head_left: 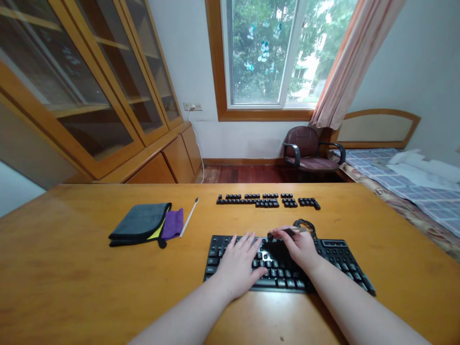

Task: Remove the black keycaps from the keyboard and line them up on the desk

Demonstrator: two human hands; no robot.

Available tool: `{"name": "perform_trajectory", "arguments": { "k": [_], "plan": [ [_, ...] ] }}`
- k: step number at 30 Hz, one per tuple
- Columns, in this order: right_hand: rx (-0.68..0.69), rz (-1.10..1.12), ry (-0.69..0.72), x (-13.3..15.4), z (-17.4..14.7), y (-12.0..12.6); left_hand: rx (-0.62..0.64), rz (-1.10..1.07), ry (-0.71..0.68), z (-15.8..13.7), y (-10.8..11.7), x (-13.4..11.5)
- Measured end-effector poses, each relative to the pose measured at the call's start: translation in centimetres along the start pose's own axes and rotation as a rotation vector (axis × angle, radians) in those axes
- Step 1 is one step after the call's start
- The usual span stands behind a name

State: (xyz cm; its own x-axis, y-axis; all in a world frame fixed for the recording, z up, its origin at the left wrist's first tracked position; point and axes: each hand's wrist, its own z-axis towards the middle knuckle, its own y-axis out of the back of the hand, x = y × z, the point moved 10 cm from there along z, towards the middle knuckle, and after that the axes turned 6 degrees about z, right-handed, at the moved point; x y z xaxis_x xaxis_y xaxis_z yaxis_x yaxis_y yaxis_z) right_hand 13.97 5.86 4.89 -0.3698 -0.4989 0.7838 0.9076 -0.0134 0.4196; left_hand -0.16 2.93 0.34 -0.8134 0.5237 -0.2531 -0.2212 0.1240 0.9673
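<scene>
A black keyboard point(276, 282) lies in front of me, with bare key posts showing along its top rows and on the right-hand keypad. My left hand point(239, 261) rests flat on the keyboard's left half, fingers spread. Above the upper middle of the keyboard, my right hand point(302, 247) is closed around a slim tool point(288, 232) with a dark body and a brownish end; its dark tip point(270, 236) is near the top row. My fingers hide part of it, so its kind is unclear. Removed black keycaps point(266, 203) are lined up in rows behind the keyboard.
To the left lie a folded grey cloth point(142, 220), a purple cloth point(173, 224) and a white toothbrush point(189, 218). A coiled black cable point(305, 223) sits behind the keyboard. Beyond the wooden table point(89, 287) stand a chair point(309, 148) and a bed point(406, 167).
</scene>
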Motion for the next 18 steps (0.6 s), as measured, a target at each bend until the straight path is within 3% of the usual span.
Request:
{"name": "perform_trajectory", "arguments": {
  "k": [4,7,12,18],
  "plan": [
    [0.005,0.075,-0.089,-1.5,0.0,-0.7,-0.065,-0.173,0.14,0.6,2.3,0.8],
    [0.006,0.046,-0.084,-1.3,0.2,-0.6,-0.125,-0.417,0.107,2.2,3.5,0.2],
    [-0.044,0.029,-0.079,-1.3,0.3,-0.1,-0.144,-0.756,0.053,4.7,2.1,0.0],
    [0.048,0.108,0.028,0.0,0.3,-1.4,-0.22,-0.877,0.132,3.9,0.5,1.8]
  ]
}}
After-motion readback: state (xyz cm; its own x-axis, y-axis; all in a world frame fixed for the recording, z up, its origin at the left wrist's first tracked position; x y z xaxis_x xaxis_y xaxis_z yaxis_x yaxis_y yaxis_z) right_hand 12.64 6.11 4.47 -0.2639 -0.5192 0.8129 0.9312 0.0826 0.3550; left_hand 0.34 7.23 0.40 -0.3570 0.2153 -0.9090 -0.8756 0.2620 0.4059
